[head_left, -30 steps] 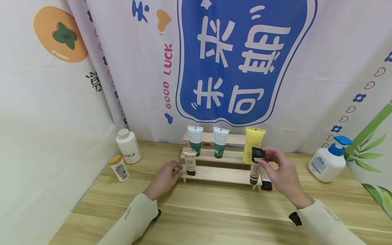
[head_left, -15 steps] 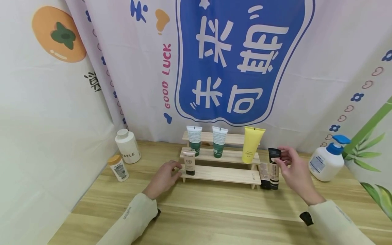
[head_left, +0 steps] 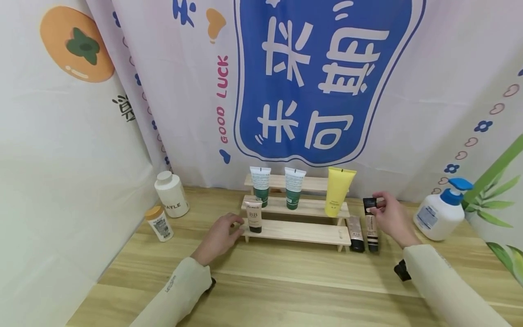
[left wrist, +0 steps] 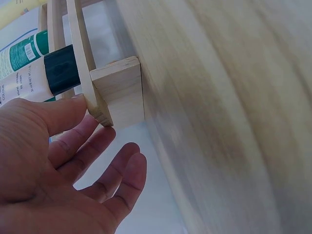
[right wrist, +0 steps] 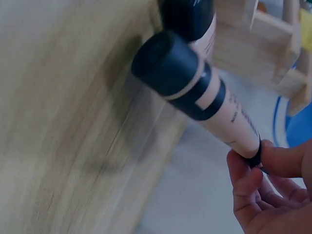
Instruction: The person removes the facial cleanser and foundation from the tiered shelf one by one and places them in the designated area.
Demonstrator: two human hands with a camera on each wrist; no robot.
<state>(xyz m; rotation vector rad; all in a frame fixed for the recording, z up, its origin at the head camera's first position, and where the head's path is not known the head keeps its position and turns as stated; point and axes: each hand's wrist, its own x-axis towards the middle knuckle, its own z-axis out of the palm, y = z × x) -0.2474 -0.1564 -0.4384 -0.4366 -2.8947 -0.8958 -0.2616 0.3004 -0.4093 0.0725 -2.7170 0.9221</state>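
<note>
My right hand [head_left: 393,219] pinches a black and beige cosmetic tube [head_left: 372,227] by its flat black end, right of the stepped wooden rack. Its cap points down, close over the table in the right wrist view; contact cannot be told. Beside it, a second beige tube with a black cap [head_left: 356,234] lies against the rack's right end. My left hand [left wrist: 63,156] holds the left end of the rack's lowest shelf [left wrist: 100,105] between thumb and fingers. On that shelf a beige BB cream tube [head_left: 254,217] stands at the left, cap down.
On the middle step stand two white and green tubes [head_left: 260,186] and a yellow tube [head_left: 339,191]. A blue-topped pump bottle [head_left: 439,213] is at the right. At the left are a white bottle [head_left: 171,195] and an orange-capped bottle [head_left: 159,223]. A printed curtain [head_left: 192,113] hangs behind.
My right hand has carried the black and beige tube from in front of the rack's right end to the right, past the second beige tube, and lowered it. The left hand has stayed put.
</note>
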